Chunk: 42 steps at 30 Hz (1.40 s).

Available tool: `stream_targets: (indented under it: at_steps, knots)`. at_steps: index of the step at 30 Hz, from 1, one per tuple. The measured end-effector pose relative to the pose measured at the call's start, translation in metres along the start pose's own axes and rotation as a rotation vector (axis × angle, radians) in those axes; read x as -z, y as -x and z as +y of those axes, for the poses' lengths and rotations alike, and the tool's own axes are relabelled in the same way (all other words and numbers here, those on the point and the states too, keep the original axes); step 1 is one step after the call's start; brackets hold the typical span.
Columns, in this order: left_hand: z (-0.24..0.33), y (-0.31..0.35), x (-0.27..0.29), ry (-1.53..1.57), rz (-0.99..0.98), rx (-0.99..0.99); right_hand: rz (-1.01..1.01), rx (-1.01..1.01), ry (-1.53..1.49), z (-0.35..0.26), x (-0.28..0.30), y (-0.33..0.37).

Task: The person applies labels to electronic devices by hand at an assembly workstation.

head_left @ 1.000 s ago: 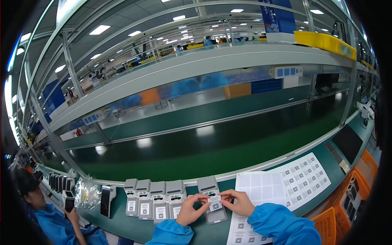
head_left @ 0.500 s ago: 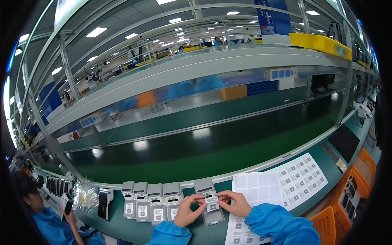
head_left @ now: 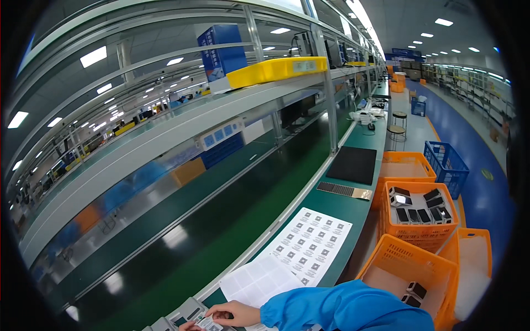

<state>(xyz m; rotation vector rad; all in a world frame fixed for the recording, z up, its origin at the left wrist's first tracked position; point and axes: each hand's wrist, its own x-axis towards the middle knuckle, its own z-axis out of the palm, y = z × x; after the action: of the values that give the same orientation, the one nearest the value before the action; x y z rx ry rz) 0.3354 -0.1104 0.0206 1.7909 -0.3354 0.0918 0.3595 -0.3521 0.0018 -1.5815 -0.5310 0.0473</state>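
Note:
At the lower edge, a white printed label [head_left: 210, 324] lies over a grey handheld device [head_left: 191, 310]. The fingers of my right hand [head_left: 240, 313] are bent and closed at the label's upper right side. Only a few fingers of my left hand [head_left: 190, 326] show, pressed together at its left side; the rest is cut off by the frame. Beside my right hand lies a sheet of printed labels [head_left: 303, 243], with a blank white sheet [head_left: 259, 280] overlapping its near end. Part of another grey device [head_left: 163, 324] shows at the left.
Orange crates [head_left: 417, 233] stand right of the green bench [head_left: 353, 220], several holding dark-screened devices. A black mat [head_left: 353, 164] and a keyboard-like strip [head_left: 343, 191] lie farther along. A yellow tray [head_left: 276, 71] sits on the upper shelf; a blue crate [head_left: 447, 165] stands by the aisle.
The view has swung to the right, bringing the crates and aisle in. The row of devices and the co-worker have left the view. Both hands stay at the label, now at the lower edge.

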Motion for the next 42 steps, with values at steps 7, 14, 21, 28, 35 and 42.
stream_targets:
  at_steps: [7,14,21,28,35,42]
  knots:
    - [-0.014,-0.001,0.0,-0.015,0.001,0.006,0.096,0.181,0.149,-0.004,-0.001,0.001]
    - [-0.007,0.0,0.0,-0.171,0.01,-0.046,0.09,0.177,0.164,-0.009,0.0,0.002]
    - [0.002,-0.003,-0.004,-0.17,0.018,-0.029,-0.046,-0.003,0.211,-0.007,0.004,-0.001]
    - [-0.004,0.001,-0.005,-0.125,0.063,-0.053,-0.024,0.04,0.019,-0.007,-0.002,0.0]
    - [0.014,-0.002,-0.011,-0.172,0.144,-0.154,0.052,0.069,0.048,-0.021,-0.002,0.006]
    - [0.037,-0.016,-0.014,-0.202,-0.031,-0.131,0.088,0.065,0.081,-0.028,0.011,0.006]
